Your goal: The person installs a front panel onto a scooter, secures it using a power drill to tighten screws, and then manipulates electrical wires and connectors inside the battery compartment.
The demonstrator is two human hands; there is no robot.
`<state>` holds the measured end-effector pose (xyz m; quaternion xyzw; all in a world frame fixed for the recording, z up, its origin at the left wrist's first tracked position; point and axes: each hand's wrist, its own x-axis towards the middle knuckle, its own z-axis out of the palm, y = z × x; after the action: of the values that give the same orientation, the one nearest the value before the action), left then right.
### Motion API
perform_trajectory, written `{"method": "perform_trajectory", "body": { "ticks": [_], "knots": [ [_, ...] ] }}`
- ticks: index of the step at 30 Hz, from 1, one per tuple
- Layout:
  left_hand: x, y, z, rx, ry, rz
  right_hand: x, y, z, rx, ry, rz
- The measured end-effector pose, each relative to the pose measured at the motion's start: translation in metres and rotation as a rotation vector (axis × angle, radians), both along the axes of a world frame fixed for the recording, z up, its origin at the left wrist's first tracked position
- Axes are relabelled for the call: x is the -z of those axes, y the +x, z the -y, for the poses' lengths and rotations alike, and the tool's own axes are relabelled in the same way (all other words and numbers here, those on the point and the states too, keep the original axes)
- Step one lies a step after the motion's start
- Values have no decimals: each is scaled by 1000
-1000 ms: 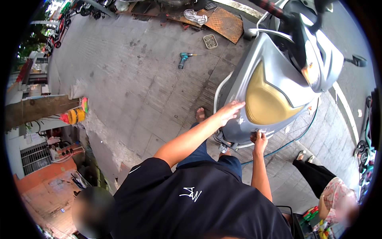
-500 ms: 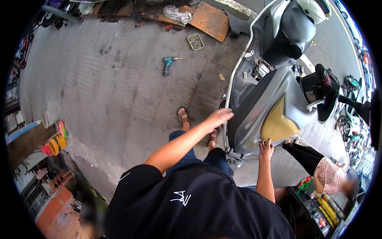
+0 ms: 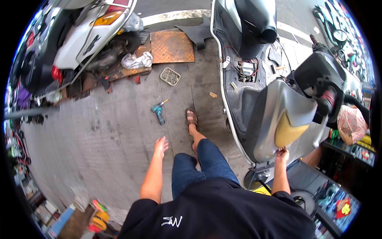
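In the head view a silver-grey scooter (image 3: 262, 119) stands at my right, its floorboard open on wiring and what looks like a battery (image 3: 247, 68). My right hand (image 3: 281, 153) has its fingers curled at the lower edge of the front panel, just below the yellow insert (image 3: 289, 128). My left hand (image 3: 161, 146) hangs over the pavement, fingers apart and holding nothing. A teal cordless drill (image 3: 158, 111) lies beyond it on the ground, with a tray of small metal parts (image 3: 170, 75) farther up.
Another white scooter (image 3: 79, 51) stands at upper left beside a rusty metal plate (image 3: 172, 46) and a crumpled cloth (image 3: 136, 60). A person in a pink patterned top (image 3: 350, 123) is behind my scooter, near a cluttered display case (image 3: 348, 152). A yellow bucket-like item (image 3: 101, 219) is at lower left.
My left hand has left the scooter and swung down and leftward. The view has turned, revealing the second scooter and more of the floorboard. My right hand stays at the front panel.
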<state>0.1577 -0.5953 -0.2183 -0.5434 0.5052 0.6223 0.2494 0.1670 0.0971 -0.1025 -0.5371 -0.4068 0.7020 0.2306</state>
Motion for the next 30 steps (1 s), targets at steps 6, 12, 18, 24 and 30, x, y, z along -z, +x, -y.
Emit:
{"method": "perform_trajectory", "body": {
  "ticks": [6, 12, 18, 24, 30],
  "knots": [
    [115, -30, 81, 175, -116, 42, -23, 21, -21, 19, 175, 301],
    [303, -45, 118, 70, 76, 58, -59, 1, -2, 160, 437, 367],
    [460, -63, 123, 402, -283, 332, -51, -54, 59, 137, 687, 564],
    [486, -72, 133, 147, -222, 185, -42, -96, 86, 79, 784, 708],
    [372, -85, 157, 144, -222, -60, -46, -93, 86, 66, 740, 726]
  ]
}}
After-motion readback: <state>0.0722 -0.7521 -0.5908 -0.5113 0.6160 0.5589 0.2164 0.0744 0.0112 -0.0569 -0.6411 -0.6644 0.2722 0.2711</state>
